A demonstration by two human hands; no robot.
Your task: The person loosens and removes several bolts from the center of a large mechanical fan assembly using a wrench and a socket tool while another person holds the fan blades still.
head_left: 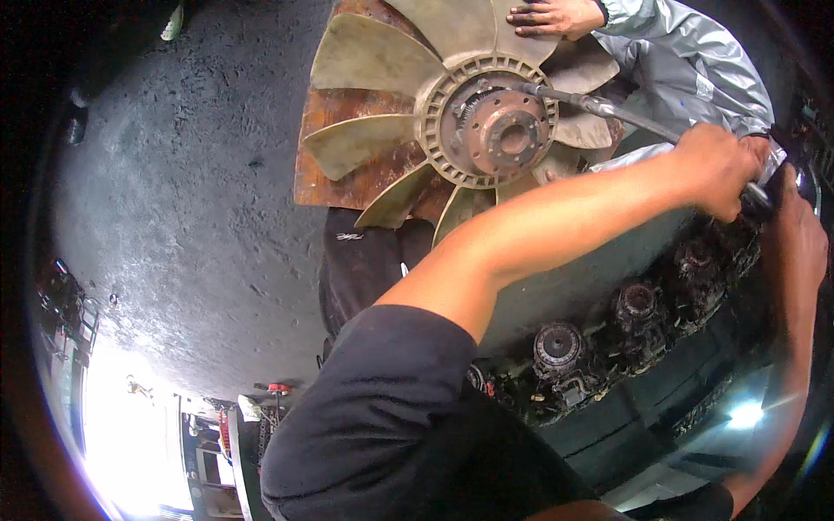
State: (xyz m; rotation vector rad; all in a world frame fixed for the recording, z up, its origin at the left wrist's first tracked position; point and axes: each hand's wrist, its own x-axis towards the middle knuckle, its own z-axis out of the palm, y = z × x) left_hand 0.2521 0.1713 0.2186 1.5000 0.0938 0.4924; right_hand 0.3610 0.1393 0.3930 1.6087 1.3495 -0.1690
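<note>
A large pale fan (365, 52) with a ring hub and rusty round center plate (508, 130) lies on a brown rusty board (315, 195). A long metal wrench bar (643, 122) reaches from the upper part of the hub down to the right, its far end at the bolts. My left hand (721, 169) is closed around the bar's handle. My right hand (795, 217) is closed at the handle's end, at the far right. A co-worker's hand (556, 17) rests on an upper blade. My left forearm crosses in front of the lower blades.
The co-worker's silver-sleeved arm (712, 61) is at upper right. Several greasy mechanical assemblies (556, 347) line the floor at lower right. Dark, pitted floor (174, 217) fills the left, with a bright opening beyond. A dark cloth (352, 260) lies below the board.
</note>
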